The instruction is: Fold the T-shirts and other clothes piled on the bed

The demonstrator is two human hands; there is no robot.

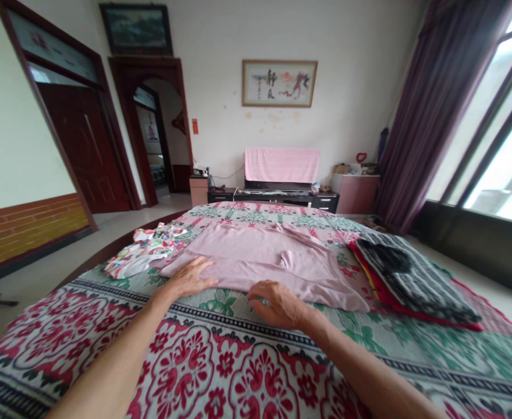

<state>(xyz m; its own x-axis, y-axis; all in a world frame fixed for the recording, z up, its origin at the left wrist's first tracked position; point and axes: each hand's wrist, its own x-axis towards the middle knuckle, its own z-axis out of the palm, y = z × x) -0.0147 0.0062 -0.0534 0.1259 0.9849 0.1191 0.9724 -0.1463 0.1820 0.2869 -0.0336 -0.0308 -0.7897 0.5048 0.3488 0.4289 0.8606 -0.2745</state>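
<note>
A pale pink long-sleeved top (247, 250) lies spread flat on the patterned cloth (181, 372) covering the table. Its near edge runs close to both hands, and one part near the middle is bunched up. My left hand (190, 278) rests on the near left part of the top, open, with its fingers spread. At the near edge, right of centre, is my right hand (277, 304). Its fingers are loosely bent and the thumb is apart from them, with nothing visible between. The fingertips of the right hand partly overlap the garment's edge.
To the left lies a crumpled white garment with a colourful print (146, 250). A black-and-grey striped knit (417, 279) sits folded over red fabric (382, 294) on the right. Beyond the table stands a low black cabinet (326, 202) bearing a screen draped with a pink towel (282, 164).
</note>
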